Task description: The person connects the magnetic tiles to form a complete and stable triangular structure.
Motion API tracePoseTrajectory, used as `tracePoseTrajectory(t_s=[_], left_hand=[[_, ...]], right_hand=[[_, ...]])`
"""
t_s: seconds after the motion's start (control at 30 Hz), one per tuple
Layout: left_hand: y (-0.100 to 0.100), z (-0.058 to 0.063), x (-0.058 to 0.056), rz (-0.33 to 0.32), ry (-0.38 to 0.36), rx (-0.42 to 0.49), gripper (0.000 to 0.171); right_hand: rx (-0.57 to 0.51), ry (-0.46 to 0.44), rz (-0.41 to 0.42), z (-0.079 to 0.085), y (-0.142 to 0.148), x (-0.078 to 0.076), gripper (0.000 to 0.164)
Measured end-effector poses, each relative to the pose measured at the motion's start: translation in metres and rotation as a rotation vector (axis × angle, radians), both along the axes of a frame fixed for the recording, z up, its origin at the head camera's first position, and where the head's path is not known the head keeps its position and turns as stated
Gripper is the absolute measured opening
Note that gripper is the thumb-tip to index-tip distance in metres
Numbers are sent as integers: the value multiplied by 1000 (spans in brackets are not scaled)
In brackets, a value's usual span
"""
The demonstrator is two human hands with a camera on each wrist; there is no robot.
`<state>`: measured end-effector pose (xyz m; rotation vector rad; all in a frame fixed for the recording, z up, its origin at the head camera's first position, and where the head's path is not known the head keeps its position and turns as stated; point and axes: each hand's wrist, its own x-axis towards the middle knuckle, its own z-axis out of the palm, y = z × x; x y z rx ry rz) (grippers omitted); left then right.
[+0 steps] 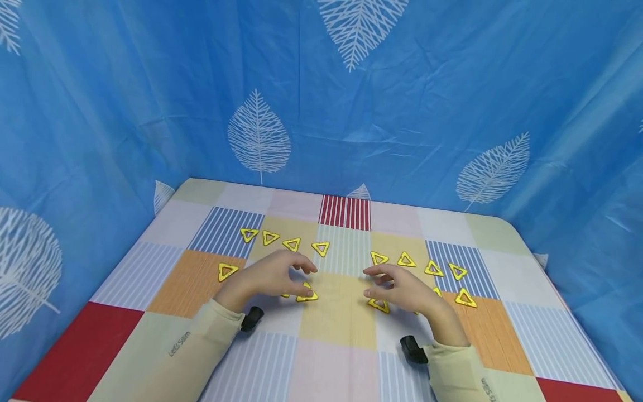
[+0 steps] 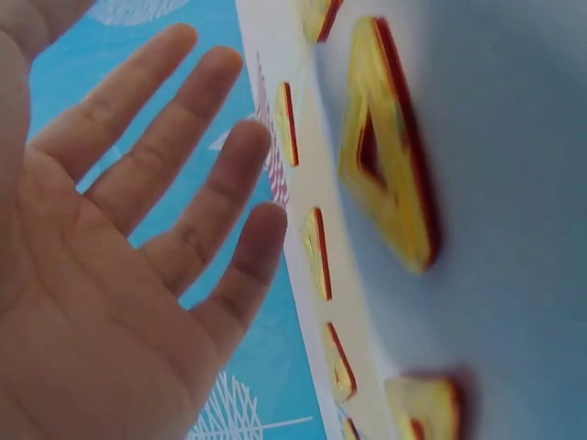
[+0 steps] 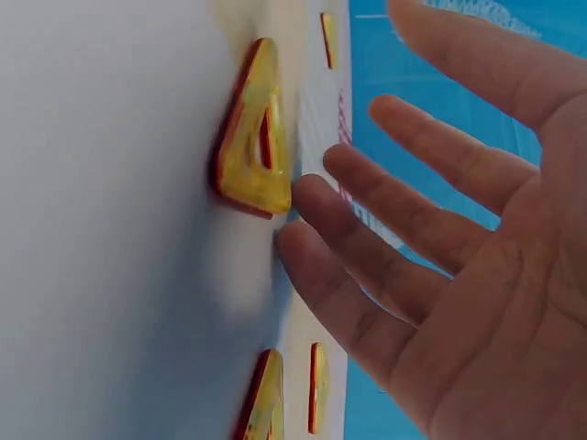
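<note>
My left hand (image 1: 278, 273) hovers over the left group of flat yellow triangles, its fingers loosely bent and nothing in them. Below its thumb lies a yellow triangle (image 1: 307, 292) with a hollow centre; in the left wrist view a nearby triangle (image 2: 390, 151) shows a red underside. My right hand (image 1: 402, 286) mirrors it over the right group, also holding nothing. A triangle (image 1: 379, 305) lies under its thumb, and the right wrist view shows a red-edged triangle (image 3: 255, 137) beside the fingers. Parts of some triangles are hidden behind both hands.
Several more triangles lie in rows, such as one triangle (image 1: 228, 272) at far left and another (image 1: 465, 297) at far right. A patchwork cloth (image 1: 339, 318) covers the table. Blue curtains (image 1: 351, 123) with white leaves stand behind and at both sides.
</note>
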<state>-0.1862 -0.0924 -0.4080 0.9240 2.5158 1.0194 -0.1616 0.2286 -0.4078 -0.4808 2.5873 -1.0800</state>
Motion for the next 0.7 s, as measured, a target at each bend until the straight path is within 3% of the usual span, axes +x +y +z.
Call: tracePoseTrajectory(t_s=[0.2,0.4,0.7], left_hand=[[3,-4,3,27,13,12,45],[4,-5,2,67,11,-14,44],[-2,-11,2,64,-2,-54,49]], right_hand=[[-16,-10,-25,-4,1,0,54],[3,-20,31,-4,2,-3,60],[-11,-95,56,-2,8,-4,61]])
